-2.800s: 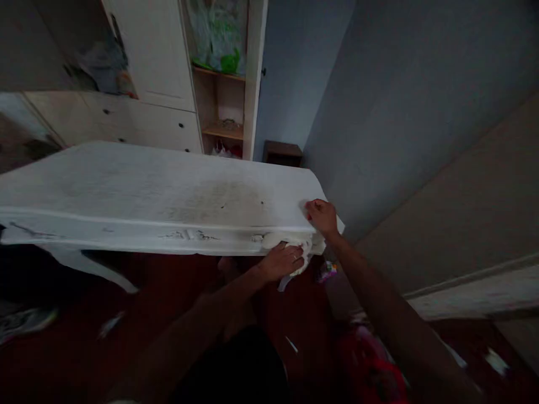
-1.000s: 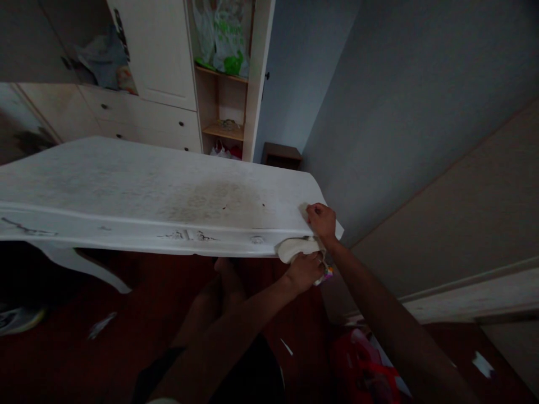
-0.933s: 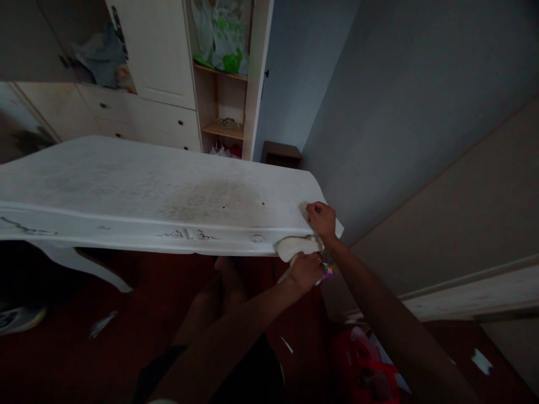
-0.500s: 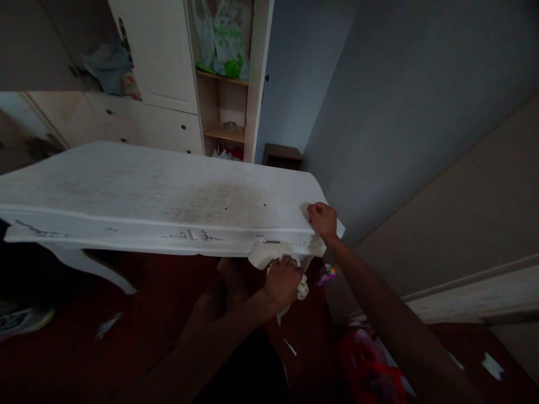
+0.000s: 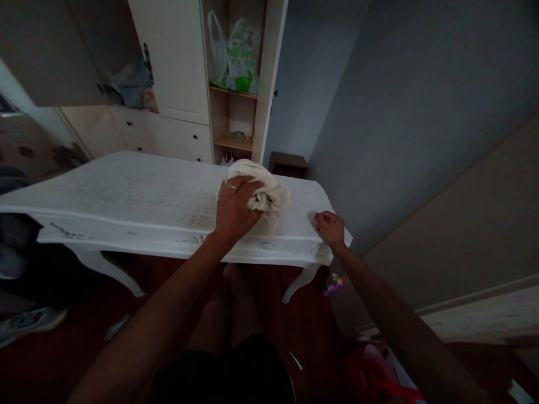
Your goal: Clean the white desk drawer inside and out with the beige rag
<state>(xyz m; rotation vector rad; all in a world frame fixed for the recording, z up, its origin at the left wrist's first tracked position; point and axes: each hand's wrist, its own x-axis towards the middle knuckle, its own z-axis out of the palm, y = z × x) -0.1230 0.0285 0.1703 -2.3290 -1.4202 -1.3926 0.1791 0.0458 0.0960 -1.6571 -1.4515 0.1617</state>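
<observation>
A worn white table [image 5: 126, 191] with curved legs stands in front of me. My left hand [image 5: 236, 205] is closed on a bunched cream cloth [image 5: 265, 193] and presses it on the tabletop, over a greyish smudged patch near the right end. My right hand [image 5: 330, 227] rests on the table's near right corner, its fingers curled over the edge, with nothing else in it. Both forearms reach in from below.
A cream wardrobe [image 5: 177, 67] with drawers and open shelves stands behind the table, with plastic bags [image 5: 236, 56] on a shelf. A grey wall runs along the right. A small dark stool [image 5: 288, 164] stands in the corner. Scraps and a red item [image 5: 370, 373] lie on the dark red floor.
My left hand has lifted the cloth from the table's front edge below the corner up onto the tabletop and leftward. My right hand has stayed on the corner. The view has tilted up slightly.
</observation>
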